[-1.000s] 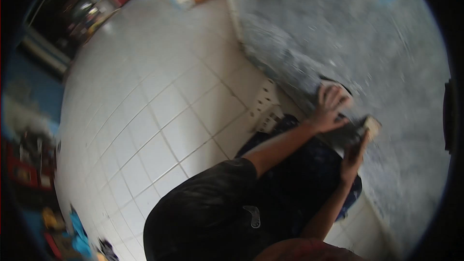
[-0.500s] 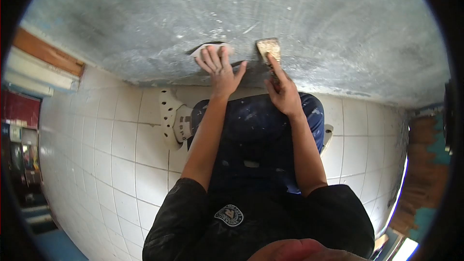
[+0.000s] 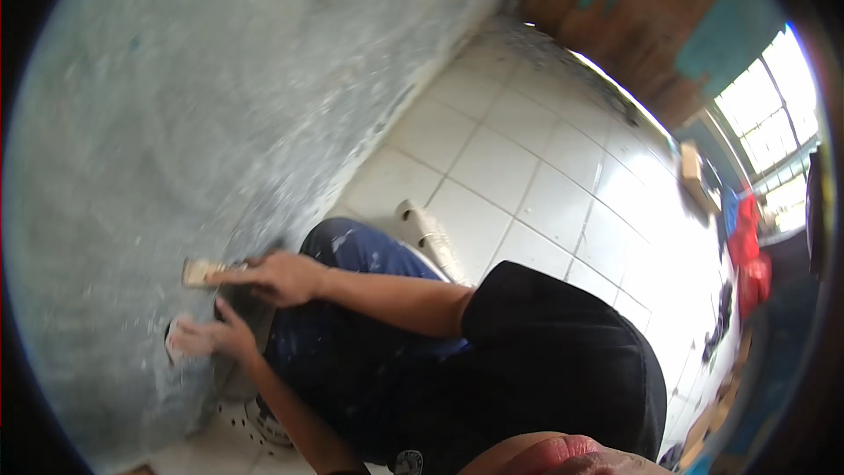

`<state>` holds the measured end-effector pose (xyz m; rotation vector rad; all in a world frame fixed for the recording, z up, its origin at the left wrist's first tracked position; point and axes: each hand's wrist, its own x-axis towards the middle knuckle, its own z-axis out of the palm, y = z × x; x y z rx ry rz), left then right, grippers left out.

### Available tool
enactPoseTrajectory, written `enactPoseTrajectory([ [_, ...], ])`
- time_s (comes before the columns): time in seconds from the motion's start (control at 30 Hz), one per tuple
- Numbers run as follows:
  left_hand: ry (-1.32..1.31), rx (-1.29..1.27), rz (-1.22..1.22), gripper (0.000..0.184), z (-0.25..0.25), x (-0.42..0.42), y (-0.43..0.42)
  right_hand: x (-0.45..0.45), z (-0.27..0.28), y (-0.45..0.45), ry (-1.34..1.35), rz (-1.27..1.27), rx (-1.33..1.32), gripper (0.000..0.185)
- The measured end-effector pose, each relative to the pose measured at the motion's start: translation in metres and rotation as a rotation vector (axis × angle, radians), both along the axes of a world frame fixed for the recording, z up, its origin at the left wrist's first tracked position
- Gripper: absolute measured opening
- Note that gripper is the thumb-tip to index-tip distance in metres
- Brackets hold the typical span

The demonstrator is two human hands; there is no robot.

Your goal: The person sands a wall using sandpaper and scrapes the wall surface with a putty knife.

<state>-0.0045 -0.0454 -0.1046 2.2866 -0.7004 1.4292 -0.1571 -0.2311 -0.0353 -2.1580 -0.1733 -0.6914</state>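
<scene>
My left hand (image 3: 211, 339) lies against the grey wall (image 3: 149, 123), fingers pressing a small piece of sandpaper (image 3: 172, 339) to the surface; most of the sheet is hidden under them. Just above it in the view, my right hand (image 3: 286, 279) grips a putty knife (image 3: 200, 273) with a worn, pale-smeared blade. The index finger stretches along the tool, and the blade is at the wall, though whether it touches I cannot tell. The handle is mostly hidden by the hand.
My bent knees in paint-spotted blue trousers (image 3: 352, 246) are close to the wall. Under me are white floor tiles (image 3: 492, 167) and a pale clog (image 3: 431, 242). A worn wooden door (image 3: 642, 26), a barred window (image 3: 774, 88) and red cloth (image 3: 749, 255) are farther right.
My view has swung to the right and tilted, bringing the door and window in. Both hands remain at the wall with the sandpaper and the putty knife.
</scene>
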Motion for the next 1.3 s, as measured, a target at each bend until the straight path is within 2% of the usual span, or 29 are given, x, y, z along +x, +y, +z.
enactPoseTrajectory([
  [0.03,0.031,-0.002,0.058,0.095,-0.0075,0.0027,0.0008,-0.0029,0.0006,-0.0031,0.000,-0.040,-0.010,0.085],
  [0.2,0.050,0.027,0.044,0.098,-0.0101,0.0043,0.0041,-0.0048,0.0032,-0.0056,0.107,0.033,-0.005,0.087],
  [0.4,0.028,0.068,0.056,0.097,-0.0073,0.0023,0.0061,-0.0044,0.0011,-0.0061,0.046,0.024,0.001,0.089],
  [0.87,0.047,0.084,0.053,0.096,-0.0063,-0.0001,0.0061,-0.0063,0.0051,-0.0049,0.136,0.031,0.037,0.088],
  [1.3,0.040,0.050,0.053,0.097,-0.0081,0.0012,0.0061,-0.0042,-0.0004,-0.0045,0.023,0.024,0.005,0.087],
])
